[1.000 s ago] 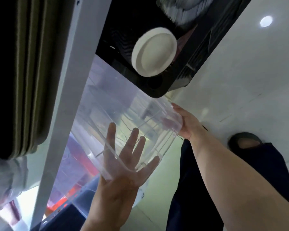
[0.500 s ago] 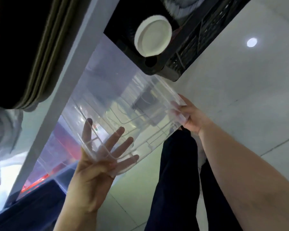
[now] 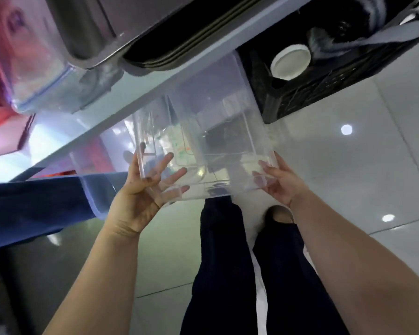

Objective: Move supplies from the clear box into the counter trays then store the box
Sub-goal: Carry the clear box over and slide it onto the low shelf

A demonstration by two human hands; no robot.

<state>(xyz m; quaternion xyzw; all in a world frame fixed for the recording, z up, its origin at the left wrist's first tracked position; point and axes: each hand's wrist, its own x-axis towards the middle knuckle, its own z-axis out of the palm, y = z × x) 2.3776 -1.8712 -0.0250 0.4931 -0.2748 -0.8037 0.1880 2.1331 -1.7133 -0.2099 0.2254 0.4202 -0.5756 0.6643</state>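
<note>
The clear box (image 3: pixel 211 122) is empty and sits partly under the counter edge (image 3: pixel 155 90), its near end sticking out over the floor. My left hand (image 3: pixel 143 189) presses against its near left corner with fingers spread. My right hand (image 3: pixel 279 182) holds the near right corner, fingers curled on the rim. Both forearms reach forward from the bottom of the view.
A black crate (image 3: pixel 324 76) with a white round lid (image 3: pixel 290 61) stands right of the box under the counter. A blue-edged bin (image 3: pixel 41 206) lies at the left. A metal tray (image 3: pixel 87 32) and a clear container (image 3: pixel 27 59) sit above. My dark trousers (image 3: pixel 240 262) stand on the tiled floor.
The view has tilted down and the box now lies more level and squarer to me. My left hand has shifted onto the near left corner; the right stays on the right corner.
</note>
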